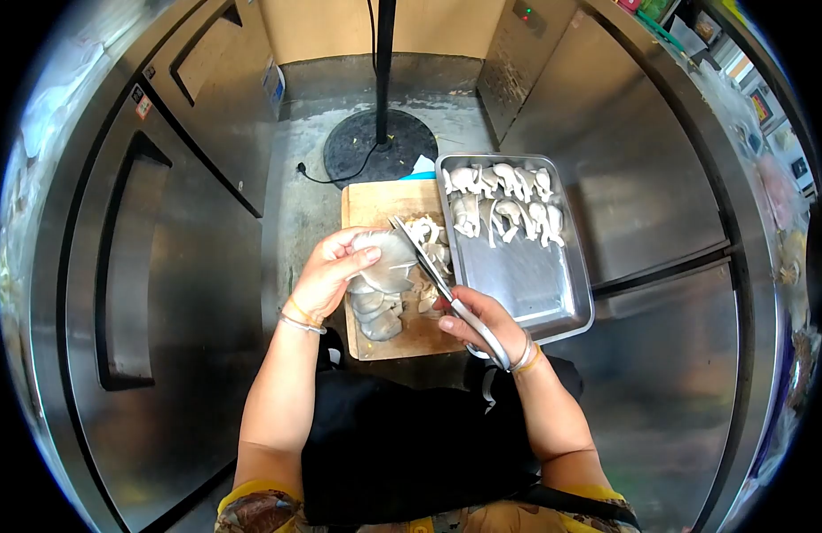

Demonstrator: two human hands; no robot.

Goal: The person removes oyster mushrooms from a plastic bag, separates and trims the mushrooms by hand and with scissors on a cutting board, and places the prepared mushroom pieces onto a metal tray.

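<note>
Left hand (318, 277) presenting a mushroom (384, 259) to the scissors (425, 260) above the board (362, 197)
The left thumb is pressing on the mushroom's broad face while the fingers are supporting it from behind, a pinch probably leaving the far edge free for the blades. The right hand (487, 316) is wrapping its fingers around the scissor handles; how tightly they are pressing together, I cannot tell. The blades are slanting beside the mushroom, though contact is hard to judge. Overlapping caps (380, 325) are lying on the board below the left hand, seemingly within easy reach, and smaller pieces (430, 231) are sitting near the blades. Just beside the board, the metal tray (518, 289) is holding mushroom pieces (465, 180) in two rough rows, likely keeping them separate
</note>
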